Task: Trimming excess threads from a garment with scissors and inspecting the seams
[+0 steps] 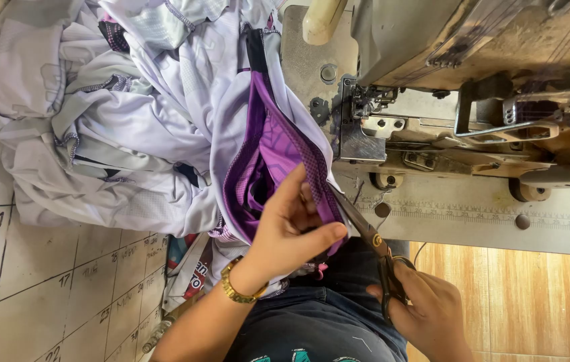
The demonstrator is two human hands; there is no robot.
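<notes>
My left hand [292, 231] pinches the purple edge of a white and purple garment [271, 151], thumb on top, a gold bracelet on the wrist. My right hand [429, 312] grips dark scissors [371, 236] by the handles, with the blades pointing up and left at the purple edge beside my left thumb. The garment runs up from my lap toward the sewing machine [459, 87] on the right.
A heap of pale lilac garments [104, 127] lies on the white table [37, 288] marked with a hand-drawn grid at the left. The machine's metal bed [492, 221] carries a ruler strip. Wooden floor [539, 302] shows at lower right.
</notes>
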